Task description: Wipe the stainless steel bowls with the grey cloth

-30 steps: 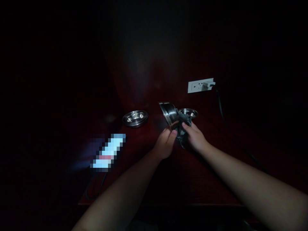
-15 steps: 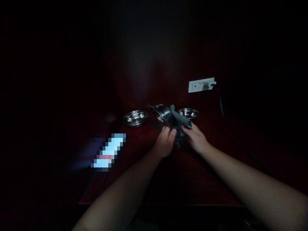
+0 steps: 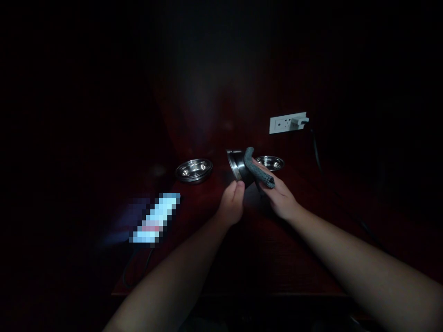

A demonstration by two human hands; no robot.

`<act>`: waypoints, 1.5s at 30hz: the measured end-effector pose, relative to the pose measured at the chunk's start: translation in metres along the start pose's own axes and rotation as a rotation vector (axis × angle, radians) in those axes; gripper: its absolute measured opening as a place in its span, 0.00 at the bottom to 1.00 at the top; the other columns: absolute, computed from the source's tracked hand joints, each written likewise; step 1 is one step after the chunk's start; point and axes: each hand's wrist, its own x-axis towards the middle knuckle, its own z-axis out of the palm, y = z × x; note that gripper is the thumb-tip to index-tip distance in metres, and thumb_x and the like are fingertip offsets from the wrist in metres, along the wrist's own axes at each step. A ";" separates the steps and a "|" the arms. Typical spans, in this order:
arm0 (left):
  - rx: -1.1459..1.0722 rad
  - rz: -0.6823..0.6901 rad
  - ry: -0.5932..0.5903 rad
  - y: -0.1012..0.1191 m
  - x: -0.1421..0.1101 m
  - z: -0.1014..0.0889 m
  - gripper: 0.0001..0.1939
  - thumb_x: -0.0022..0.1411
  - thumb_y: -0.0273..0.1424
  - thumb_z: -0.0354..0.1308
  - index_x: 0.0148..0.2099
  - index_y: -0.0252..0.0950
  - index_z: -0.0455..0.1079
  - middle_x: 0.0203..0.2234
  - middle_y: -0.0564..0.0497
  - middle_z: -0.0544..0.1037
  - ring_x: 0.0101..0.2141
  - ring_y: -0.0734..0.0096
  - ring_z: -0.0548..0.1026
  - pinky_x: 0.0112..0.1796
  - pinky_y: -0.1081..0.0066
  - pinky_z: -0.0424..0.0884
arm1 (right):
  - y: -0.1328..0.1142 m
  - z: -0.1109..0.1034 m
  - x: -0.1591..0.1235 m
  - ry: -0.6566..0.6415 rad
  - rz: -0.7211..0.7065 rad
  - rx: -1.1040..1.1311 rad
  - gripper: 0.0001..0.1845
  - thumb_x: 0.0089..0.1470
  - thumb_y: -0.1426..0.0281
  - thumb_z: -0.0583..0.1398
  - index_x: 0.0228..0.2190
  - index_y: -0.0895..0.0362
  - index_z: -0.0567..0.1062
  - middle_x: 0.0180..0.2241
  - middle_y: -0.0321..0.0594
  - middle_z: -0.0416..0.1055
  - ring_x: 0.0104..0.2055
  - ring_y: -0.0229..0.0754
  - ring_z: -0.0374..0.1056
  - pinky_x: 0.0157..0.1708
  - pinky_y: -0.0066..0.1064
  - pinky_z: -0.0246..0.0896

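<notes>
The scene is very dark. My left hand [image 3: 232,202] grips the lower rim of a small steel bowl [image 3: 236,165], tilted on its side above a dark red wooden table [image 3: 263,249]. My right hand [image 3: 279,196] presses a grey-green cloth [image 3: 256,168] against the bowl's right side, fingers closed on the cloth. A second steel bowl [image 3: 194,169] rests on the table to the left. A third steel bowl [image 3: 272,162] sits just behind my right hand.
A lit phone screen [image 3: 155,217], blurred out, lies at the table's left with a cable running off the front edge. On the dark back wall is a white power socket [image 3: 288,123] with a plug and a black cord hanging down the right.
The held bowl has turned so its rim faces left, more upright. The cloth has slid up over the bowl's right side. My left thumb shifted on the rim.
</notes>
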 end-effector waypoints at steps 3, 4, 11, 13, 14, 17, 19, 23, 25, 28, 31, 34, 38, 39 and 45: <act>-0.046 -0.022 -0.047 0.000 -0.001 0.000 0.23 0.67 0.46 0.40 0.41 0.32 0.66 0.37 0.44 0.75 0.39 0.65 0.73 0.45 0.63 0.68 | 0.004 -0.001 0.001 0.057 0.017 -0.001 0.26 0.58 0.55 0.55 0.56 0.45 0.67 0.62 0.35 0.59 0.66 0.48 0.49 0.66 0.46 0.38; -0.047 -0.028 -0.068 0.001 -0.002 0.000 0.23 0.67 0.47 0.40 0.40 0.32 0.66 0.36 0.45 0.75 0.38 0.65 0.73 0.44 0.64 0.69 | 0.005 -0.001 0.001 0.088 0.028 -0.002 0.26 0.57 0.55 0.55 0.56 0.45 0.67 0.62 0.35 0.60 0.66 0.48 0.51 0.66 0.46 0.39; 0.005 0.015 -0.207 0.018 -0.010 0.003 0.23 0.68 0.44 0.40 0.49 0.33 0.67 0.44 0.44 0.76 0.45 0.63 0.73 0.48 0.64 0.68 | 0.006 -0.002 0.003 0.229 0.120 -0.040 0.26 0.56 0.54 0.56 0.54 0.48 0.70 0.55 0.38 0.70 0.61 0.49 0.59 0.64 0.47 0.46; 0.036 0.028 -0.216 0.021 -0.011 0.003 0.23 0.68 0.43 0.39 0.51 0.33 0.67 0.45 0.44 0.76 0.45 0.63 0.73 0.48 0.63 0.68 | 0.006 -0.002 0.003 0.242 0.127 -0.037 0.25 0.55 0.53 0.57 0.52 0.49 0.71 0.55 0.39 0.69 0.60 0.50 0.61 0.63 0.48 0.47; 0.047 0.036 -0.222 0.021 -0.011 0.003 0.23 0.68 0.43 0.39 0.51 0.33 0.67 0.45 0.44 0.76 0.45 0.63 0.73 0.48 0.63 0.68 | 0.006 -0.002 0.003 0.245 0.132 -0.034 0.25 0.55 0.54 0.57 0.51 0.49 0.71 0.54 0.40 0.70 0.59 0.50 0.61 0.63 0.48 0.48; 0.055 0.060 -0.231 0.022 -0.011 0.004 0.23 0.69 0.42 0.39 0.53 0.33 0.66 0.46 0.43 0.75 0.46 0.63 0.73 0.49 0.62 0.67 | 0.005 -0.002 0.003 0.233 0.150 -0.023 0.22 0.54 0.55 0.59 0.47 0.50 0.73 0.53 0.41 0.71 0.58 0.51 0.63 0.62 0.51 0.48; 0.051 0.076 -0.227 0.023 -0.011 0.005 0.22 0.69 0.40 0.40 0.54 0.33 0.66 0.48 0.43 0.75 0.47 0.63 0.73 0.51 0.62 0.66 | 0.004 -0.002 0.003 0.219 0.151 -0.017 0.21 0.54 0.57 0.59 0.47 0.51 0.73 0.52 0.42 0.71 0.59 0.52 0.62 0.62 0.52 0.48; 0.023 0.096 -0.217 0.022 -0.011 0.007 0.20 0.67 0.38 0.45 0.57 0.34 0.62 0.51 0.43 0.73 0.50 0.63 0.71 0.54 0.61 0.65 | -0.002 0.001 0.002 0.193 0.153 -0.024 0.26 0.52 0.60 0.61 0.52 0.54 0.68 0.55 0.46 0.68 0.58 0.53 0.63 0.61 0.53 0.51; 0.039 0.072 -0.219 0.019 -0.010 0.008 0.20 0.65 0.37 0.49 0.57 0.34 0.62 0.49 0.43 0.74 0.48 0.61 0.73 0.51 0.60 0.68 | -0.004 0.002 0.002 0.178 0.170 -0.020 0.28 0.51 0.61 0.62 0.53 0.56 0.68 0.54 0.48 0.69 0.57 0.53 0.64 0.59 0.53 0.53; 0.090 0.058 -0.222 0.014 -0.009 0.009 0.21 0.62 0.34 0.53 0.56 0.33 0.63 0.48 0.42 0.74 0.46 0.60 0.73 0.50 0.58 0.69 | -0.004 0.002 0.001 0.180 0.186 -0.015 0.27 0.51 0.62 0.63 0.52 0.56 0.69 0.52 0.48 0.71 0.54 0.53 0.67 0.57 0.53 0.57; 0.088 0.094 -0.222 0.010 -0.007 0.009 0.23 0.62 0.31 0.53 0.58 0.34 0.61 0.53 0.42 0.71 0.52 0.60 0.70 0.54 0.57 0.66 | -0.002 0.002 0.001 0.213 0.185 -0.026 0.25 0.51 0.63 0.63 0.51 0.56 0.70 0.50 0.46 0.72 0.53 0.53 0.68 0.56 0.54 0.57; 0.082 0.077 -0.200 0.009 -0.006 0.009 0.23 0.63 0.31 0.51 0.60 0.35 0.60 0.55 0.42 0.70 0.54 0.60 0.70 0.55 0.57 0.65 | 0.001 0.002 0.000 0.229 0.170 -0.012 0.25 0.51 0.65 0.62 0.51 0.55 0.70 0.52 0.46 0.71 0.54 0.52 0.67 0.58 0.53 0.56; 0.069 0.054 -0.186 0.010 -0.006 0.009 0.21 0.64 0.31 0.49 0.60 0.37 0.60 0.56 0.44 0.70 0.56 0.61 0.68 0.56 0.58 0.64 | 0.002 0.002 -0.001 0.226 0.145 -0.020 0.26 0.51 0.65 0.62 0.51 0.55 0.69 0.53 0.46 0.70 0.56 0.52 0.66 0.59 0.52 0.55; 0.065 0.055 -0.189 0.010 -0.006 0.009 0.21 0.65 0.32 0.49 0.59 0.37 0.61 0.56 0.44 0.70 0.56 0.61 0.68 0.57 0.58 0.64 | 0.001 0.002 -0.001 0.227 0.135 -0.026 0.26 0.51 0.65 0.62 0.52 0.55 0.68 0.53 0.47 0.71 0.56 0.52 0.66 0.59 0.52 0.55; 0.095 0.108 -0.200 0.015 -0.004 0.008 0.18 0.65 0.32 0.48 0.55 0.35 0.65 0.54 0.43 0.71 0.54 0.61 0.68 0.56 0.57 0.63 | -0.007 0.003 0.001 0.212 0.084 -0.065 0.29 0.51 0.64 0.63 0.54 0.57 0.67 0.53 0.49 0.70 0.56 0.51 0.66 0.59 0.49 0.56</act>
